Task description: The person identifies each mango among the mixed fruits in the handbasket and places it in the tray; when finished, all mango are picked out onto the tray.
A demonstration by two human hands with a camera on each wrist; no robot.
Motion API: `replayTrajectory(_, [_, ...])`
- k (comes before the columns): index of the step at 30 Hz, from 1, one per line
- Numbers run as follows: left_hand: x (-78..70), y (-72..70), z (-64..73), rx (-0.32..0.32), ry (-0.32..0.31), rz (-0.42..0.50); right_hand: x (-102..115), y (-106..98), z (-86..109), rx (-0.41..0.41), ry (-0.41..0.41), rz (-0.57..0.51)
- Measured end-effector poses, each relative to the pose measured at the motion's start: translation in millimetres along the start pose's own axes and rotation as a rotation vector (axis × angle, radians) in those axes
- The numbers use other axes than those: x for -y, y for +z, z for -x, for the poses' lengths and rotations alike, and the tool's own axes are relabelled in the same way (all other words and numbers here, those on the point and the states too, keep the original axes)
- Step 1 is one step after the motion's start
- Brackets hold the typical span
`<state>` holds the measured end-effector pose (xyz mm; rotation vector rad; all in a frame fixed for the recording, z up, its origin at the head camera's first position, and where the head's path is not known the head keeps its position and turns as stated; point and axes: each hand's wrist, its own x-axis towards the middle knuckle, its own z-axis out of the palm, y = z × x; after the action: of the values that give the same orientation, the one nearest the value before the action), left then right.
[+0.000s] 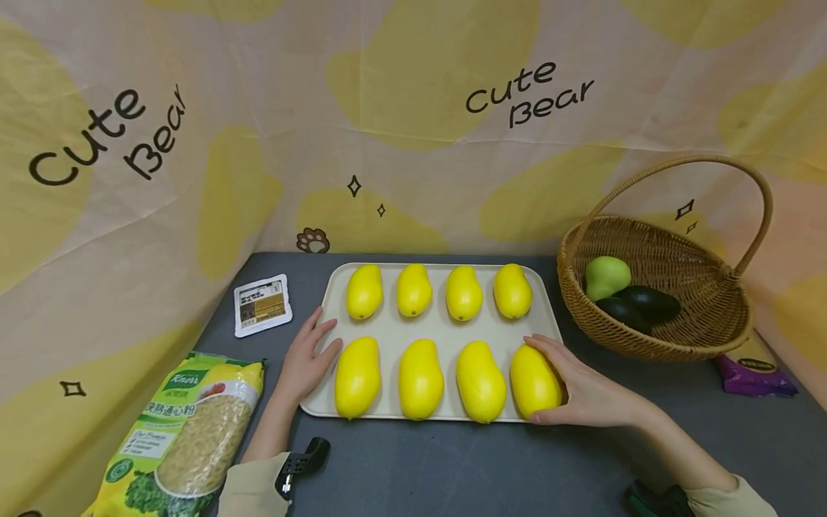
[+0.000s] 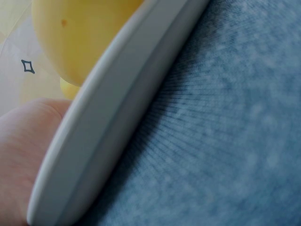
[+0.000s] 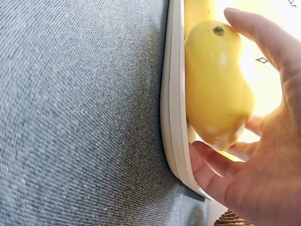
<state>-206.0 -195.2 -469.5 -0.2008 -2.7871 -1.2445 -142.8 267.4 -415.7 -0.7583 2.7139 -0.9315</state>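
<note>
Several yellow mangoes (image 1: 421, 379) lie in two rows on a cream tray (image 1: 388, 327) in the head view. My right hand (image 1: 591, 391) holds the front-right mango (image 1: 533, 380), thumb at its near end and fingers around its far end and side. In the right wrist view that mango (image 3: 218, 80) sits just inside the tray's rim (image 3: 174, 103), within the curve of my fingers. At the tray's left side rests my left hand (image 1: 310, 362), fingers spread along the edge beside the front-left mango (image 1: 357, 377). The left wrist view has the tray wall (image 2: 108, 113) covering part of this hand (image 2: 28, 155).
Right of the tray stands a wicker basket (image 1: 678, 348) with a green fruit (image 1: 607, 276) and dark avocados (image 1: 649, 303). A purple packet (image 1: 752, 373) lies behind it. On the left are a white-edged sachet (image 1: 262, 305) and a Knorr pasta bag (image 1: 187, 431). A printed cloth (image 1: 413, 158) hangs behind.
</note>
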Motion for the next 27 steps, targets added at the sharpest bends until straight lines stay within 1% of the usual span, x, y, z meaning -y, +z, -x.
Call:
replayTrajectory(18, [-0.5, 0.0, 1.2, -0.006, -0.016, -0.002, 0.8, 3.0, 0.6, -0.037, 0.005, -0.006])
replayTrajectory(23, [-0.7, 0.5, 1.3, -0.004, -0.015, 0.009, -1.1, 4.3, 2.7, -0.062, -0.002, -0.004])
replayTrajectory(27, [0.4, 0.7, 0.9, -0.001, -0.016, 0.003, -0.8, 4.9, 4.3, -0.086, -0.006, 0.022])
